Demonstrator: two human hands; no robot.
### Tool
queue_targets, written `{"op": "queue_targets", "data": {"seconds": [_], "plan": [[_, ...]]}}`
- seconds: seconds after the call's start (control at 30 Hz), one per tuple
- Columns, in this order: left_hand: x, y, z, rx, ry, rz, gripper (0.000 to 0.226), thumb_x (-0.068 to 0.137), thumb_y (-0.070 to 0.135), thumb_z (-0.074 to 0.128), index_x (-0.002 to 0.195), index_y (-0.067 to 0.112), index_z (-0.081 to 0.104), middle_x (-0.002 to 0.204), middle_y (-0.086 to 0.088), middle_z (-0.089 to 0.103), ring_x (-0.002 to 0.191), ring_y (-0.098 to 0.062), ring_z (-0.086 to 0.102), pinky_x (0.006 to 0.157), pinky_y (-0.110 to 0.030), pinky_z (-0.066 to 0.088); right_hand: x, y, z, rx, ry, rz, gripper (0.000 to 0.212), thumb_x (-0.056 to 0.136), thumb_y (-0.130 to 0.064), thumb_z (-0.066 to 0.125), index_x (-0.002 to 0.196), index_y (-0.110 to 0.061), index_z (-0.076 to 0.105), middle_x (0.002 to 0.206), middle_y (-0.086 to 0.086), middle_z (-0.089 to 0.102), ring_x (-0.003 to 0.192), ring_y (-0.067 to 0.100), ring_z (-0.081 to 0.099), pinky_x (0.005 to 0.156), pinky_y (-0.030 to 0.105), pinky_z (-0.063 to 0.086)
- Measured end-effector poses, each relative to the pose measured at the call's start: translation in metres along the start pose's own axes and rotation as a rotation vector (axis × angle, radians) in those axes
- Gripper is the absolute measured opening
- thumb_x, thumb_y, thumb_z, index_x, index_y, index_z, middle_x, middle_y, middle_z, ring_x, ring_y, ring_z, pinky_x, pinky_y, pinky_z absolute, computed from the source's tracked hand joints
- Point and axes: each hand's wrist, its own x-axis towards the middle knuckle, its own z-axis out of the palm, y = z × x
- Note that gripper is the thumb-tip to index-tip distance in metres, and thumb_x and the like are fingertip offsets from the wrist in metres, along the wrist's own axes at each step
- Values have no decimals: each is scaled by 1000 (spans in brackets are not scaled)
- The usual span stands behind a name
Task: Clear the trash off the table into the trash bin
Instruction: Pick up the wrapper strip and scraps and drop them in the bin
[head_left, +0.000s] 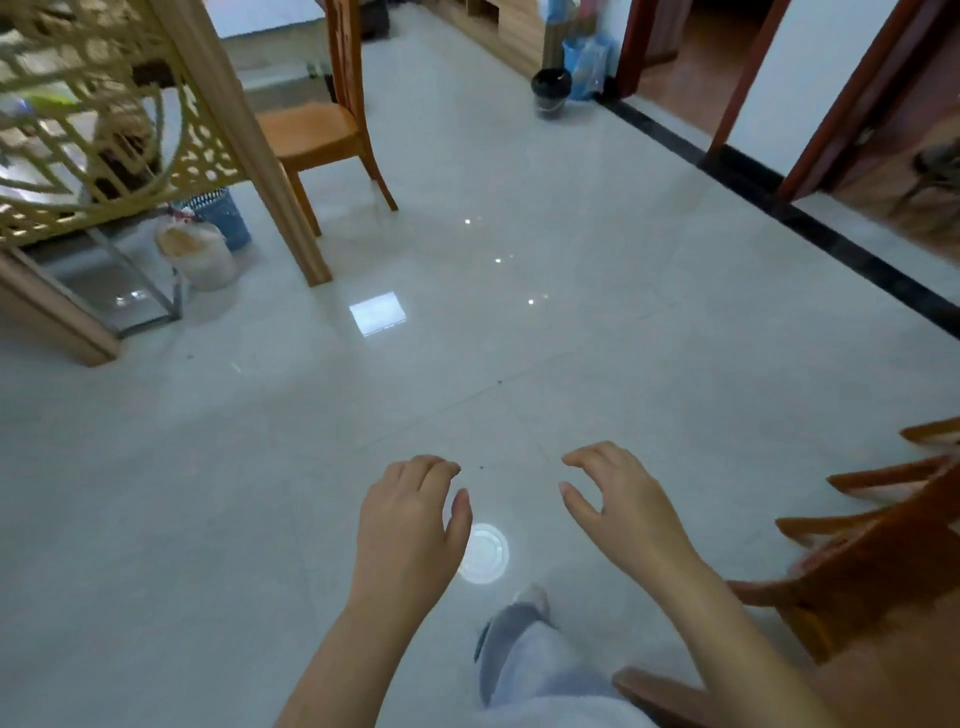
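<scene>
Left hand (410, 525): grip slack, fingers loosely curled, empty.
Right hand (618, 506): grip likewise, empty.
Trash bin (551, 92): on floor (519, 364), well apart.

**Count by kind**

Two hands: left hand (410, 530) at 6 o'clock, right hand (623, 514) at 5. Two wooden chairs: far chair (311, 135) at 11, near chair (872, 551) at 4. One black bin (550, 91) at 12. One blue basket (228, 218) and one tied bag (197, 254), both at 10.
</scene>
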Motion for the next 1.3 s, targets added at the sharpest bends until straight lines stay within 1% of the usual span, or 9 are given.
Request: {"op": "queue_targets", "data": {"seconds": [0.13,0.33,0.53,0.73,0.87,1.03,1.1,1.2,1.3], "plan": [[99,20,13,-14,3,109,32,80,27,43,88,8,67,87,-6,69,75,-27,63,67,-32,49,66,25,-39,28,113,66,22,84,-22,58,103,-12,61,105,5,62,101,21,55,84,26,38],[200,48,60,-77,-79,225,31,80,27,43,87,7,66,86,-7,69,75,-29,63,67,-34,50,114,79,-72,-3,184,249,22,84,-20,59,104,-12,61,106,4,61,103,21,54,85,24,35],[320,81,115,-109,-141,366,33,80,26,42,86,6,67,85,-8,70,72,-30,63,63,-34,50,173,133,-97,-16,261,421,20,83,-18,61,102,-12,63,103,3,62,101,20,55,86,25,37],[480,128,161,-170,-127,481,35,80,26,41,89,3,66,87,-12,69,74,-34,63,65,-37,50,272,186,-167,-89,430,554,20,82,-15,61,102,-9,63,104,7,63,100,24,55,84,27,38],[558,190,190,-230,-125,609,34,81,25,41,90,3,66,88,-11,69,75,-33,62,65,-36,49,321,212,-208,-111,551,608,21,83,-16,61,104,-10,62,105,5,62,101,20,55,84,26,37],[599,276,234,-285,-254,748,22,78,17,52,90,3,65,88,-11,69,75,-32,63,64,-37,50,322,263,-239,-167,615,771,23,86,-23,56,106,-12,61,105,3,62,98,14,53,81,23,36],[609,316,252,-313,-291,841,22,79,18,52,91,4,66,88,-10,69,75,-30,63,64,-37,51,311,289,-260,-197,650,876,24,85,-23,56,107,-14,60,106,1,61,98,12,51,83,17,33],[620,392,286,-347,-344,970,31,83,24,43,92,6,66,90,-9,69,77,-28,63,66,-36,51,296,335,-299,-240,752,980,24,83,-18,59,106,-10,61,102,3,60,87,1,41,75,1,30],[616,469,314,-364,-393,1085,28,83,23,46,91,7,66,90,-8,70,77,-27,64,66,-34,50,284,383,-334,-235,806,1058,27,84,-20,58,108,-9,61,107,7,61,89,10,49,75,11,31]]}}
